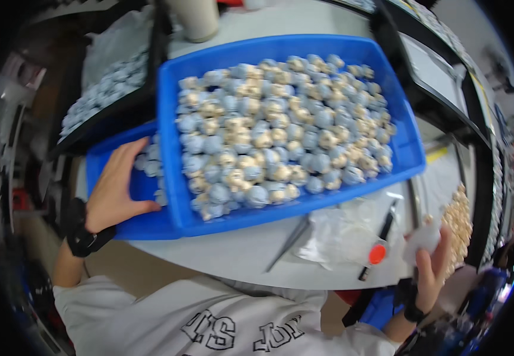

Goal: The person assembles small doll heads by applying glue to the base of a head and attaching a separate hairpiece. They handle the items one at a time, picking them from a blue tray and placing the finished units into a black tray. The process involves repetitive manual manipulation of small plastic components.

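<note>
My left hand (112, 187) is open, thumb and fingers spread, over the left part of a lower blue tray (104, 155). Small grey-blue pieces (150, 161) lie in that tray beside my fingers. Partly covering it is a large blue bin (289, 207), filled with many small rounded grey-and-cream parts (281, 127). Over on the right, my right hand (432, 273) grips a whitish translucent piece (425, 240) between thumb and fingers. Its exact kind is blurred. Near that hand lies a heap of small cream-coloured pieces (457, 225).
Clear plastic bags (340, 234), a black pen-like tool (389, 219), a round orange-red item (377, 254) and tweezers (286, 244) lie along the white table's front. Black racks stand left and right, the left one holding grey pieces (106, 89). A pale cup (198, 21) stands behind the bin.
</note>
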Available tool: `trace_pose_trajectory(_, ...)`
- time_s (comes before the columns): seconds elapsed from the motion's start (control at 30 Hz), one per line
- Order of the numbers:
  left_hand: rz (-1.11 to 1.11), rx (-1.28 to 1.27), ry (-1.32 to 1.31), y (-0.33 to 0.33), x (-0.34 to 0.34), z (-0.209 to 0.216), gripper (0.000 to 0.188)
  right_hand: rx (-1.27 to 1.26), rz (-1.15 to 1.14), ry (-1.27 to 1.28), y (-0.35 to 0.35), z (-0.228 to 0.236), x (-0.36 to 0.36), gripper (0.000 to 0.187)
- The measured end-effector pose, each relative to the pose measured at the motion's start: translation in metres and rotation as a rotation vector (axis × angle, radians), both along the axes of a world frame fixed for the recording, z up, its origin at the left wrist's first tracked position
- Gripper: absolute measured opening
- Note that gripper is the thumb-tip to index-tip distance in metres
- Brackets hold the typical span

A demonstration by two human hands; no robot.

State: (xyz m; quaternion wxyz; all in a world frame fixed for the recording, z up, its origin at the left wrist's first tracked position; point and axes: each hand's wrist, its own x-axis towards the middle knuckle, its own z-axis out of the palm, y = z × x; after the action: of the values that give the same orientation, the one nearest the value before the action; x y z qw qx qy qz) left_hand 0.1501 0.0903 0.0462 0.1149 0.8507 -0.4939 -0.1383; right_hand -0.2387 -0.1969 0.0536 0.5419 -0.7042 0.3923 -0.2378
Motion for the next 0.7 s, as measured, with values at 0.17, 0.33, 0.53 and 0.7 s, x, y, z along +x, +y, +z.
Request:
trace_pose_trajectory(0.17,0.069,0.055,-0.020,-0.015,-0.016,0.006,0.101,-0.232,0.074,0.033,-0.027,-0.007,0.039,0.036)
trace_pose_trajectory(0.33,0.008,-0.033,-0.112,-0.016,-0.011,-0.013,0.098,-0.352,0.173,0.198,-0.041,-0.013,0.057,0.032)
trace_pose_trajectory(0.53,-0.028,-0.027,-0.013,-0.015,0.000,-0.007,0.088,-0.268,0.167,0.245,-0.035,-0.014,0.068,0.036)
trace_pose_trajectory(0.7,0.044,-0.052,0.091,-0.014,-0.002,-0.003,0.079,-0.441,0.138,0.377,-0.025,-0.014,0.052,0.055)
